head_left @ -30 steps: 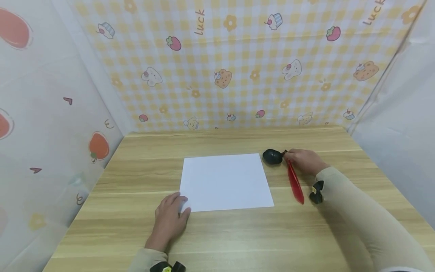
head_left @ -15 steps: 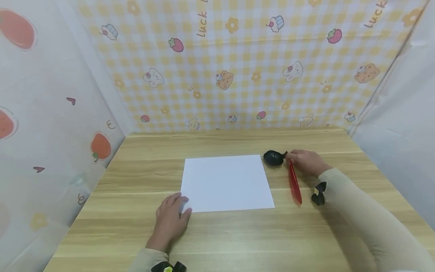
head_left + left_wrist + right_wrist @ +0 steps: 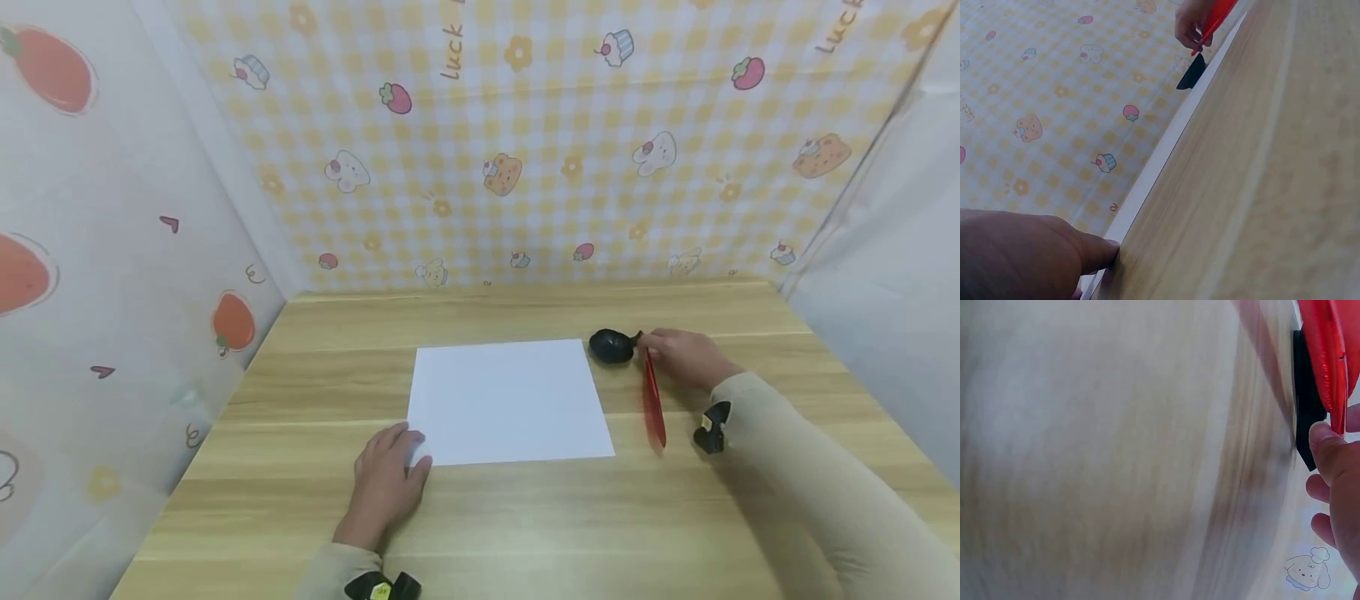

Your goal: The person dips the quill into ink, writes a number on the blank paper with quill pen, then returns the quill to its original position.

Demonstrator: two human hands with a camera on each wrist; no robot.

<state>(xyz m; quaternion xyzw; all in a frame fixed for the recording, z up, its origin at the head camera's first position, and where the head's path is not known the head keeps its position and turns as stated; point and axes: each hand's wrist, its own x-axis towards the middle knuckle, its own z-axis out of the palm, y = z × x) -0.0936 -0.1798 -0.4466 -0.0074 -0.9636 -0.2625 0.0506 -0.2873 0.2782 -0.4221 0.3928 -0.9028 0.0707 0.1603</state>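
Note:
White paper (image 3: 510, 404) lies flat on the wooden table, and the left hand (image 3: 387, 483) rests on its near left corner with relaxed fingers. Right of the paper, the right hand (image 3: 688, 357) pinches a thin red translucent object (image 3: 654, 404) between thumb and fingers, its long end pointing toward the near side. A black rounded object (image 3: 611, 346) with a short handle sits by the paper's far right corner, its handle end at the fingertips. In the right wrist view the thumb is beside the red piece (image 3: 1329, 362), with the black object (image 3: 1307, 394) behind it.
The wooden table (image 3: 525, 525) meets a yellow checked cloth (image 3: 450, 125) at its back edge. White cloth walls (image 3: 112, 192) stand at the left and right. Each wrist wears a black strapped device (image 3: 711, 427).
The red object has turned a little, its near end swinging slightly left relative to the hand. The head view has shifted slightly; the left hand stays on the paper's corner.

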